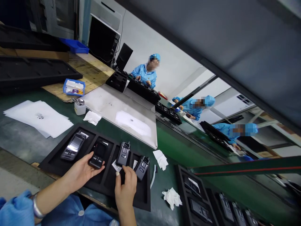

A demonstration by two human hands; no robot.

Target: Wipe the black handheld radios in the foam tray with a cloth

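Note:
My left hand (81,172) grips a black handheld radio (99,153) with a dark screen and keys, thumb at its edge and fingers beneath, over the second compartment of a black foam tray (103,177). My right hand (127,183) has thumb and fingers apart, at the lower end of a face-down radio (123,153); whether they touch is hard to tell. Beside that radio is a white label (116,166). Another face-down radio (142,168) lies in the right compartment. In the left one, a radio (74,146) lies screen up.
White sheets (39,117), a lidded dispenser bottle (80,106) and crumpled tissues (172,198) lie on the green bench. More trays with radios (199,208) stand at right. A blue bin (74,87) sits behind. Several co-workers in blue (145,73) work along the line.

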